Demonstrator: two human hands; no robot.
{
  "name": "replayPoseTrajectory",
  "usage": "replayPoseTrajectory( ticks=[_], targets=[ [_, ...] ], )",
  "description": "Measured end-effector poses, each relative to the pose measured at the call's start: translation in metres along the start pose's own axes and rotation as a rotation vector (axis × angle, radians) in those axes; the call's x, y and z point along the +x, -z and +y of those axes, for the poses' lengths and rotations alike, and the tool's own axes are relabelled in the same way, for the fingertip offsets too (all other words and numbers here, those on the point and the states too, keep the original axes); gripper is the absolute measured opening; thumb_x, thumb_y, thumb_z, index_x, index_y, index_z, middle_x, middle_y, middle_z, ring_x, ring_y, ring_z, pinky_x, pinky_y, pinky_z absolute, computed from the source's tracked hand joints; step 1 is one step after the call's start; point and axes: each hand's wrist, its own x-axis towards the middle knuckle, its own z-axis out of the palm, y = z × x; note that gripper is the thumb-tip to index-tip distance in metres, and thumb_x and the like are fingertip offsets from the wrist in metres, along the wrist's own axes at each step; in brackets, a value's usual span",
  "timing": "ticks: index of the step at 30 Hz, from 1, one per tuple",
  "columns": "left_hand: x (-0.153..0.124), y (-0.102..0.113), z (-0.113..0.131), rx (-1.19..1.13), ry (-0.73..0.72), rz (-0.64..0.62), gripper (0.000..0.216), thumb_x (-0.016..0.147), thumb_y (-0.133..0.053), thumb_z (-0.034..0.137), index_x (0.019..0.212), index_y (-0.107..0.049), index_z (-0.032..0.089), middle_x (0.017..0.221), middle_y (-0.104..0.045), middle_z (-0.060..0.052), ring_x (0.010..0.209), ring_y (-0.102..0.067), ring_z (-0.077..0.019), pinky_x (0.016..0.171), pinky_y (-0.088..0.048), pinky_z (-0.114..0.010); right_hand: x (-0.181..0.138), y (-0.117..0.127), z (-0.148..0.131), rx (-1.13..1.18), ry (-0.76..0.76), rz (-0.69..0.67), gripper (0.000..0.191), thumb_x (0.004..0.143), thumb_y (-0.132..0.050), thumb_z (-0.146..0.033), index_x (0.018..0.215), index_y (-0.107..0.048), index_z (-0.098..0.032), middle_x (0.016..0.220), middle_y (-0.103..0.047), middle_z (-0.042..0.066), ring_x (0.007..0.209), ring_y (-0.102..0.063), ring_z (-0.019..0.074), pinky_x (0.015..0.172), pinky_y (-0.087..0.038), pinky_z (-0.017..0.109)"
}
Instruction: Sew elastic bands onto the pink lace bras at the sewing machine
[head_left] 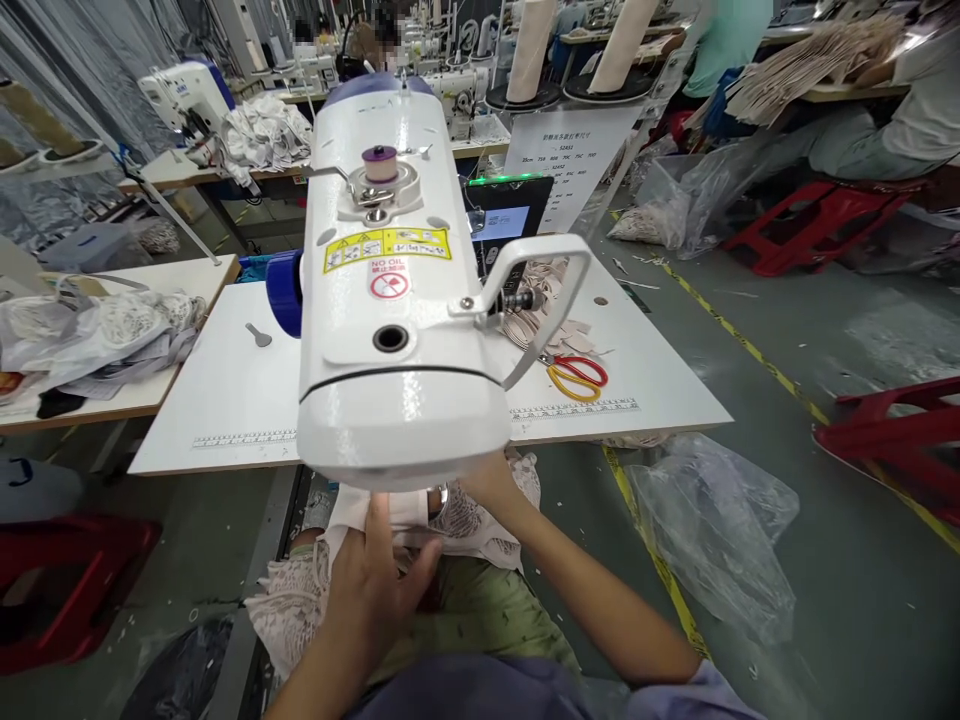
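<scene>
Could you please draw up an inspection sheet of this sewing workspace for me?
Surface: white tabletop, printed rulers along its near edge.
Work things: sewing machine; pale fabric below its front end, partly hidden.
Clutter: scissors and fabric strips right of the machine; small grey tool left.
Hands: left hand rests on the fabric; right hand partly hidden behind the machine.
Cables: none clearly made out.
Surroundings: red stools; plastic bag on the floor.
</scene>
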Motion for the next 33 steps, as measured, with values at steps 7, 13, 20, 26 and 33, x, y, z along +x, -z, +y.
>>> replayPoseTrajectory(
  ticks=[7, 13, 20, 26, 33],
  targets=[
    [-0.037, -0.008, 0.044, -0.028, -0.037, -0.037, 0.09, 0.093, -0.053, 0.049, 0.157, -0.004, 0.008, 0.131, -0.06, -0.027, 0.091, -0.072, -0.0292, 0.067, -0.06, -0.035, -0.078, 0.015, -0.016, 0.369, -0.263, -0.126, 0.039, 0.085, -0.063, -0.056, 0.099, -0.057, -0.02, 0.092, -0.062, 0.005, 0.089, -0.06, 0.0208, 0.082, -0.05, 0.033],
    [-0.07, 0.005, 0.053, -0.471, -0.024, -0.395, 0.084, 0.093, -0.055, 0.038, 0.158, -0.004, 0.018, 0.103, -0.076, -0.011, 0.074, -0.073, -0.0233, 0.059, -0.058, -0.028, -0.113, 0.023, -0.037, 0.592, -0.578, -0.09, 0.042, 0.087, -0.059, -0.059, 0.086, -0.063, -0.017, 0.079, -0.06, 0.002, 0.074, -0.054, 0.0167, 0.066, -0.044, 0.027],
    [-0.023, 0.054, 0.029, -0.503, -0.3, -0.131, 0.038, 0.093, -0.051, 0.013, 0.13, -0.053, 0.021, 0.115, -0.069, -0.011, 0.111, -0.064, -0.0237, 0.094, -0.051, -0.037, -0.102, 0.037, -0.045, 0.696, -0.531, -0.42, 0.04, 0.088, -0.059, -0.056, 0.082, -0.064, -0.017, 0.072, -0.057, -0.001, 0.064, -0.049, 0.012, 0.06, -0.037, 0.023],
    [-0.003, 0.028, 0.022, -0.749, 0.246, -0.586, 0.029, 0.091, -0.054, 0.036, 0.071, -0.065, 0.018, 0.071, -0.067, -0.01, 0.084, -0.065, -0.027, 0.087, -0.048, -0.042, -0.098, 0.021, -0.041, -0.17, -0.026, -0.741, 0.027, 0.094, -0.05, -0.026, 0.075, -0.065, -0.016, 0.068, -0.061, 0.002, 0.062, -0.052, 0.0143, 0.058, -0.035, 0.026],
    [-0.015, -0.012, -0.007, -1.261, 0.622, -0.732, 0.05, 0.084, -0.052, 0.066, 0.064, -0.053, 0.02, 0.046, -0.044, 0.004, 0.057, -0.06, -0.0188, 0.061, -0.048, -0.029, -0.107, -0.01, -0.01, -0.538, 0.342, -0.323, 0.021, 0.093, -0.049, -0.014, 0.104, -0.068, -0.017, 0.085, -0.067, 0.007, 0.077, -0.06, 0.0196, 0.068, -0.044, 0.03]
  ],
)
